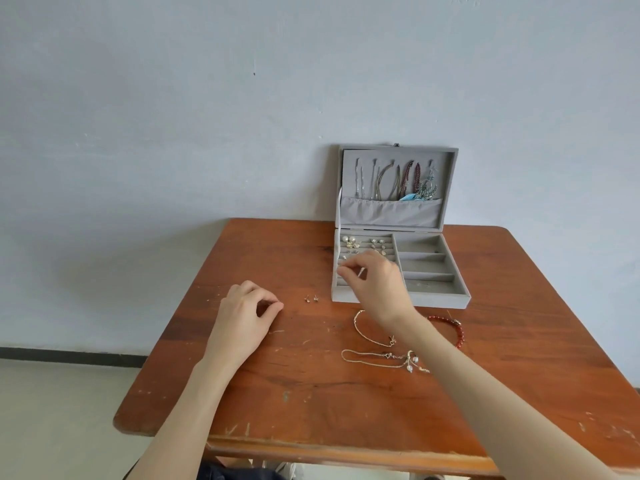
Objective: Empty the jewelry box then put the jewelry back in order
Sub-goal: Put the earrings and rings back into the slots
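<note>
A grey jewelry box (433, 299) stands open at the back of the wooden table (311, 375), its lid leaning on the wall with necklaces (391, 181) hanging inside. Earrings (349, 242) sit in the ring rolls on the left; the right compartments look bare. My right hand (375, 284) reaches over the left rolls, fingertips pinching a small piece I cannot identify. My left hand (247, 311) rests on the table, fingers loosely curled. Two small studs (311, 298) lie between my hands. Two thin chains (374, 336) (381, 360) and a red bead bracelet (450, 329) lie in front of the box.
A pale wall rises directly behind the table. The floor and a dark baseboard show at the left. The table's front edge is scratched and worn.
</note>
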